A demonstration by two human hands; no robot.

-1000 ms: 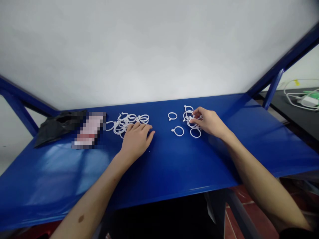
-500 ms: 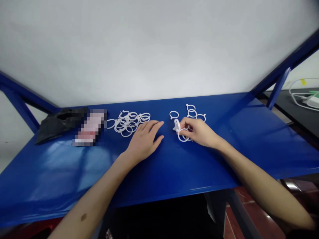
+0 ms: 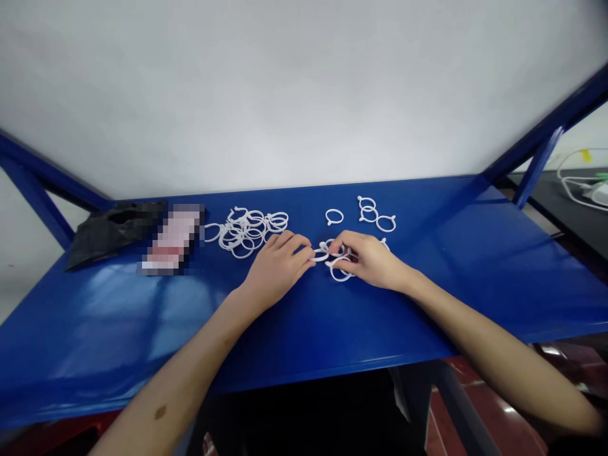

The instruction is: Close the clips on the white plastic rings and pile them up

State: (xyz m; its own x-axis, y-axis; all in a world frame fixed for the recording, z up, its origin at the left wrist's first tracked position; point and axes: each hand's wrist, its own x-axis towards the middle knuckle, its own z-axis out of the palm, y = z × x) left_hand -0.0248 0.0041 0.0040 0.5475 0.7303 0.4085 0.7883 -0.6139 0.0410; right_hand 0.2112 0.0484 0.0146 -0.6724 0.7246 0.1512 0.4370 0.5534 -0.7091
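White plastic curtain rings with small eyelets lie between my two hands on the blue tabletop. My left hand pinches one curtain ring at its left edge between thumb and fingertips. Over a small cluster of rings, my right hand has curled fingers; its thumb and index finger grip rings there, one ring showing below the thumb. The palm hides part of this cluster. Just left of my left hand sits a tangled pile of similar rings.
Beyond my right hand lie a single ring and a group of three rings. A black plastic bag and a blurred-out pink and white item are at the left. Blue frame bars flank the table; a white wall stands behind.
My left hand has closed its fingers on a ring. The raised ring in my right hand has come down flat, and the right-hand fingers have moved slightly left and lower.
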